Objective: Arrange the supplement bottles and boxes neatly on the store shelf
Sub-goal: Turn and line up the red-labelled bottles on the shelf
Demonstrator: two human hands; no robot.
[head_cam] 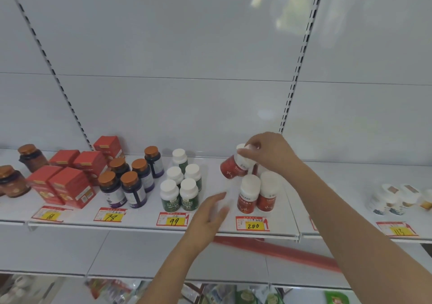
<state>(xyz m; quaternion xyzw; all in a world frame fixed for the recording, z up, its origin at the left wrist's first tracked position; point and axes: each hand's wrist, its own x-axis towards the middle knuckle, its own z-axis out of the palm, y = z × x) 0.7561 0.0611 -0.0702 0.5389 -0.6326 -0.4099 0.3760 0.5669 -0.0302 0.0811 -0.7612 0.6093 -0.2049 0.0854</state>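
- The left hand (208, 214) is hovering nearest the camera, fingers straight and loosely spread, holding nothing; motion is blurring it. It is sitting just left of the "200" price tag (252, 223), over the front lip of the shelf (145, 221).
- The shelf is showing as a smooth white metal board with a thin front edge carrying red-and-yellow paper tags.
- Just behind the "200" price tag, two red-labelled bottles (257, 196) are standing upright side by side, touching, long axes vertical. They are glossy plastic cylinders with rounded white caps.
- Left of that tag, five green-labelled bottles (181, 186) with the same white caps are standing upright in a tight cluster running back from the edge.
- Further left, dark purple bottles (131, 182) with ribbed coppery caps are grouped upright, and beyond them matte red cardboard boxes (67, 182), square-edged, are sitting at uneven angles.
- At the far left, brown jars (14, 182) with copper lids are standing.
- Well right of the tag, squat white tubs (395, 198) are resting in a row.
- Behind and above the two upright bottles, the right hand (268, 154) is gripping a third red bottle (236, 165) by its white cap, fingers curled round it. This bottle is tilting, cap toward the upper right, base toward the lower left, held off the shelf.
- Farthest back, the plain white back panel (175, 104) is rising between slotted metal uprights.
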